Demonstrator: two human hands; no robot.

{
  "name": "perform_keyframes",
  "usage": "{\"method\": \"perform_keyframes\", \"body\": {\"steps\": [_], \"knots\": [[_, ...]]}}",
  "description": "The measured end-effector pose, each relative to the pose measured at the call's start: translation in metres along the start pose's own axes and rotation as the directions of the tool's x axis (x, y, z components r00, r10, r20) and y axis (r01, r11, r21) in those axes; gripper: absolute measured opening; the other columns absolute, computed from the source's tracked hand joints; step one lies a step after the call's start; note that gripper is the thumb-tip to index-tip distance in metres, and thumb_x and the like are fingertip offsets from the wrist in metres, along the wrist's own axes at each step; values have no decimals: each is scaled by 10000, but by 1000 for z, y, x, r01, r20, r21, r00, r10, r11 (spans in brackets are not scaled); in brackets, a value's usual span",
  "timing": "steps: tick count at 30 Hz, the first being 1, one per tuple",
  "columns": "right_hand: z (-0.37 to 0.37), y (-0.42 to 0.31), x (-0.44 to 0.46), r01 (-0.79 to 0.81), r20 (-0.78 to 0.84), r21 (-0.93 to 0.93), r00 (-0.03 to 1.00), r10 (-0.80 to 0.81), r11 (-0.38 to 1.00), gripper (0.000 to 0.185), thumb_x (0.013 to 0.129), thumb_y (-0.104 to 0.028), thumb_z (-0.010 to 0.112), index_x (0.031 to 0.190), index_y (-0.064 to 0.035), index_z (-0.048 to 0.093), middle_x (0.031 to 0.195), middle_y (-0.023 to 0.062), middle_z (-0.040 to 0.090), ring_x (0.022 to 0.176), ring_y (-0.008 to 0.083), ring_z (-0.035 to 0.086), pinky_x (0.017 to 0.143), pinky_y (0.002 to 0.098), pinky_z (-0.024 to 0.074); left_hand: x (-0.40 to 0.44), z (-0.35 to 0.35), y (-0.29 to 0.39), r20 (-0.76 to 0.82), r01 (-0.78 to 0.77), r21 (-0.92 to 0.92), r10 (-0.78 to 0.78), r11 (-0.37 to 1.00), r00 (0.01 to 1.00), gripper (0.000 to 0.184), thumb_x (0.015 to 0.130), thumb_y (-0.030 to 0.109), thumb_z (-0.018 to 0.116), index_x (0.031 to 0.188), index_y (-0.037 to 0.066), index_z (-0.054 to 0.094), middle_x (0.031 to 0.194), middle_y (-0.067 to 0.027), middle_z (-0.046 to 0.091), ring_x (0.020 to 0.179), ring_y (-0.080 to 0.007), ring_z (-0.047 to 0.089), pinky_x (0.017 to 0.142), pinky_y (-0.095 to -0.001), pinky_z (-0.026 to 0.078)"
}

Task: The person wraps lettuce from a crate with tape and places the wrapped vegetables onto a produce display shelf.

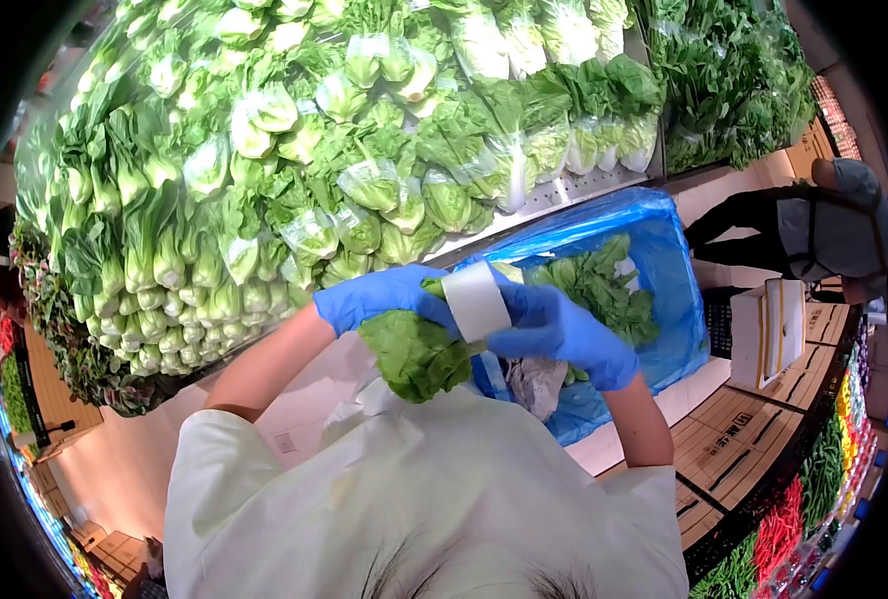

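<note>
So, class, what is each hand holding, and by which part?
Left hand: leafy greens, away from the leaf tips, exact grip hidden. Right hand: white roll, by its right side.

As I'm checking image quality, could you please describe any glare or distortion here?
Head view: bright light partly washes out the white-stemmed cabbages at the top; head view: the held dark green leafy vegetable keeps visible detail; head view: wide-angle distortion curves the brown panelled display at right, and the corners are black.
</note>
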State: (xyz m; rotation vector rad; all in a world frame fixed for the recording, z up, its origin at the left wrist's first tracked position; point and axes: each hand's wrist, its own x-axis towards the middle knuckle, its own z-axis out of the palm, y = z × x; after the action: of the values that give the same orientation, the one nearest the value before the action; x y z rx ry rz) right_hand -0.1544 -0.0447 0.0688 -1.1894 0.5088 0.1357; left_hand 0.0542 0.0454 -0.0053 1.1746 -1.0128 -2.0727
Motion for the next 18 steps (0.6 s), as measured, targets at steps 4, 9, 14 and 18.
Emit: {"method": "perform_keyframes", "body": {"steps": [4, 9, 14, 18], "knots": [[7, 18, -6, 96, -14, -92, 995, -98, 991, 440, 719, -50, 663, 1133, 50, 550, 1279, 115, 465, 1188, 105, 401, 922, 259, 364, -7, -3, -8, -77, 107, -387, -148, 916, 986, 549, 764, 103, 618, 1268, 15, 419, 1173, -91, 539, 994, -160, 555, 909, -306, 425], [2, 17, -16, -67, -67, -19, 996, 66, 998, 413, 673, -71, 697, 1048, 68, 593, 1300, 140, 444, 1254, 126, 335, 942, 268, 346, -29, 2, -1, -174, -92, -504, 3, 859, 985, 605, 759, 155, 618, 1293, 1, 377, 1194, -117, 525, 1063, -206, 534, 947, -330, 410], [-16, 45, -3, 71, 2, -661, 996, -93, 747, 485, 657, -148, 730, 1086, 20, 578, 1259, 112, 478, 1146, 155, 445, 923, 310, 383, -28, 0, -2, -116, -111, -276, 82, 955, 990, 609, 718, 164, 637, 1263, -6, 424, 1171, -84, 535, 1046, -156, 511, 935, -288, 397], [-22, 67, 13, 171, 69, -722, 982, -175, 671, 558, 696, -216, 707, 1185, -42, 503, 1242, 177, 473, 1147, 303, 445, 946, 344, 374, -22, 6, 7, 47, -76, -31, 77, 997, 996, 602, 672, 104, 670, 1230, 4, 466, 1123, -59, 554, 995, -120, 503, 893, -270, 409]]}}
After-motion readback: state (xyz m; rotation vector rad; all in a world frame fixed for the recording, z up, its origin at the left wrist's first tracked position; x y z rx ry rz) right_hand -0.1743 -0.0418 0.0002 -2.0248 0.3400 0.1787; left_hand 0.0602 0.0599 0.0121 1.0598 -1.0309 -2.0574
